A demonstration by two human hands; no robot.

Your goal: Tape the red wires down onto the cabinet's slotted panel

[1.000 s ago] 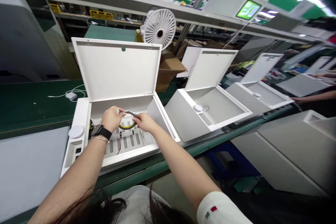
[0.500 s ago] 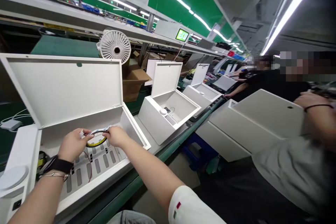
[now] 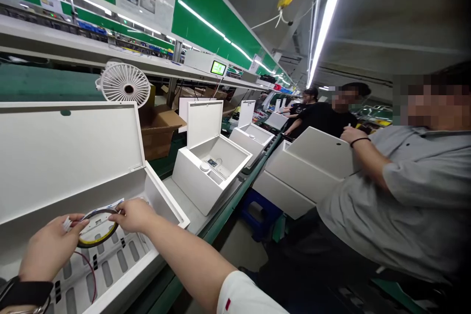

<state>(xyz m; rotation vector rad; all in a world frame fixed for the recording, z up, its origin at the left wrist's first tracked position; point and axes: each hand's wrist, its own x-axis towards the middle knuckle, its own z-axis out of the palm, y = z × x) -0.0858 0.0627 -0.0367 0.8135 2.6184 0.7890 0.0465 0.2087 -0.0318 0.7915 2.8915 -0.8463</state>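
My left hand and my right hand hold a thin ring-shaped coil, which looks like an LED strip, between them. It is dark at the edge, yellow inside, with white and blue backing at the top. A small white connector shows by my left fingertips. Both hands pinch the coil with thumb and fingers, above the slotted floor of an open white metal box. A thin red wire hangs below the coil into the box. The box's lid stands raised behind my hands.
More open white boxes line the green-edged bench to the right. Behind stand a white fan and a cardboard box. A co-worker in a grey shirt is close on the right, beside stacked closed boxes and a blue stool.
The view has turned right, so the box and my hands sit further left and lower. Both hands still hold the coil. The grey-shirted co-worker shows more fully.
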